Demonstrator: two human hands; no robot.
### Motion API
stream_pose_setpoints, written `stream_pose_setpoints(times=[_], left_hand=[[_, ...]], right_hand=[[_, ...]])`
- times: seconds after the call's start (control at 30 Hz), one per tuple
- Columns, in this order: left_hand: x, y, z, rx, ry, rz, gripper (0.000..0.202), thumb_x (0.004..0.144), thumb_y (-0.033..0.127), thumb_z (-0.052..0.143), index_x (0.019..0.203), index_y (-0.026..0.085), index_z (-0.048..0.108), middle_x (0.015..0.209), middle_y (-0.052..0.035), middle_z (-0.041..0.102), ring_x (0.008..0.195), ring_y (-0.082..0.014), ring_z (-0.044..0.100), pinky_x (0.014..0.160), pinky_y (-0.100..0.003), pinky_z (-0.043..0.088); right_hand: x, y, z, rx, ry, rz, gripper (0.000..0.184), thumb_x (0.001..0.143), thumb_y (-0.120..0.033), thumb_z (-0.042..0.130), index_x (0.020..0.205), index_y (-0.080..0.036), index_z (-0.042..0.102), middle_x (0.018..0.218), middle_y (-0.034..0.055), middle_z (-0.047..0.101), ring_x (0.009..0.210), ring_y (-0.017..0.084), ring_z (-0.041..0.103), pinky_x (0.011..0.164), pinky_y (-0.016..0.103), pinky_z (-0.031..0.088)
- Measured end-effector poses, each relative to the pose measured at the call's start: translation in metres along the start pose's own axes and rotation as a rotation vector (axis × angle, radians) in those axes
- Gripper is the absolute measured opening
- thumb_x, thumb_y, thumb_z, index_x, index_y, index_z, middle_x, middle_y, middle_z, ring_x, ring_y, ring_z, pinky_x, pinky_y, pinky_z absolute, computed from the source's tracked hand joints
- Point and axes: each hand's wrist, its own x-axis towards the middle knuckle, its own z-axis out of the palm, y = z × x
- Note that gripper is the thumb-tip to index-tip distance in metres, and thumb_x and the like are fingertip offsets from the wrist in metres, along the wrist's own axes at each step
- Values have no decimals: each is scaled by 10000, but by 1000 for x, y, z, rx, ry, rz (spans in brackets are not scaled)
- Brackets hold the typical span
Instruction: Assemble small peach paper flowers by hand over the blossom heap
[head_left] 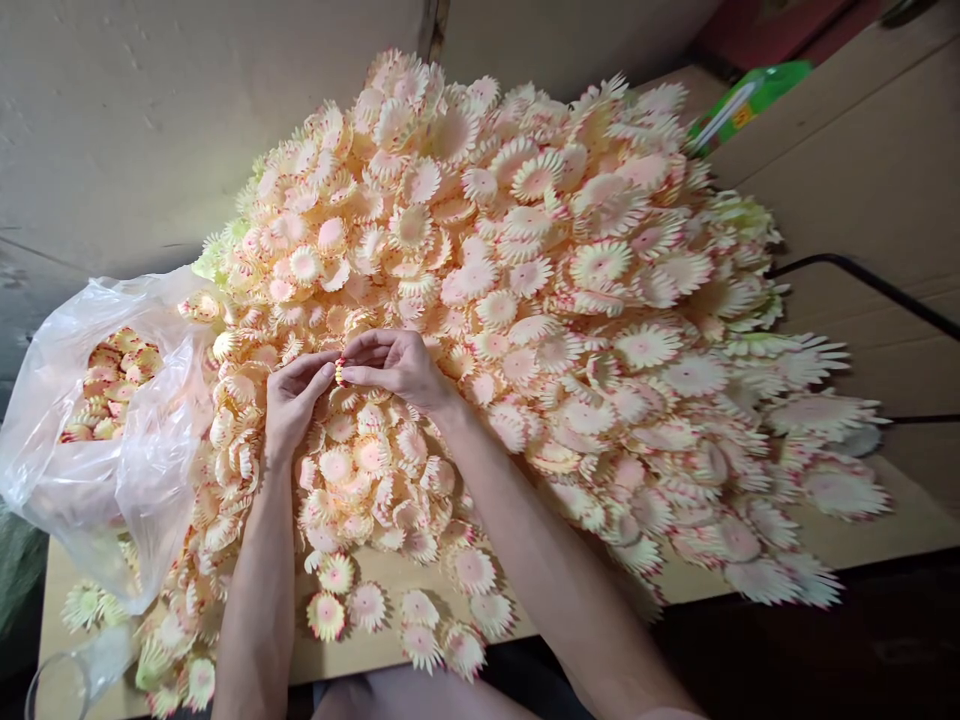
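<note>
My left hand (298, 395) and my right hand (396, 370) meet near the middle of the view. Between their fingertips is a small artificial flower piece (340, 372), pale yellow with red edges, seen edge-on. The thumb and fingers of each hand pinch it from opposite sides. Under and around both hands spreads a large heap of artificial flower petal layers (525, 275), cream and pale pink with fringed, red-tipped rims. A few loose petal layers (367, 606) lie near the table's front edge, between my forearms.
On the left stands a clear plastic bag (45, 400) with small red-and-yellow flower pieces (124, 370) inside. A clear cup (64, 685) sits at the lower left corner. Cardboard (862, 170), a black rod (877, 285) and a green packet (750, 105) are on the right. The wooden table (397, 568) shows in front.
</note>
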Motion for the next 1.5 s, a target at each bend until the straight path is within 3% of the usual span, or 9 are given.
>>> stream_pose_setpoints(times=[0.5,0.73,1.07,1.2,1.5], left_hand=[[0,2,2,61,13,13,232,805,323,769,999,197,792,971,-80,752,841,-136,691,786,-221,548],[-1,3,4,20,31,1,266,744,294,821,989,196,791,971,-75,757,830,-137,703,806,-231,563],[0,2,4,-91,72,-38,248,762,306,807,981,192,780,979,-67,754,832,-137,718,840,-258,594],[1,4,4,-90,89,9,288,747,298,820,1007,204,736,900,-44,735,783,-122,699,799,-258,597],[2,11,7,-176,107,-39,282,660,306,873,807,176,671,743,2,597,632,-65,569,618,-182,534]], right_hand=[[2,1,1,-57,58,-4,339,584,-258,868,859,-127,721,801,41,733,714,118,692,699,213,586],[3,2,1,-47,109,-2,314,572,-249,851,821,-121,710,784,37,724,690,104,673,673,199,569],[3,-1,0,25,147,34,331,526,-258,871,772,-123,695,739,26,712,638,98,652,625,196,553],[4,0,0,29,144,25,338,531,-263,876,781,-127,694,763,37,720,651,108,655,612,203,538],[3,-4,3,133,140,44,366,493,-236,896,737,-130,644,740,18,712,614,85,631,573,179,502]])
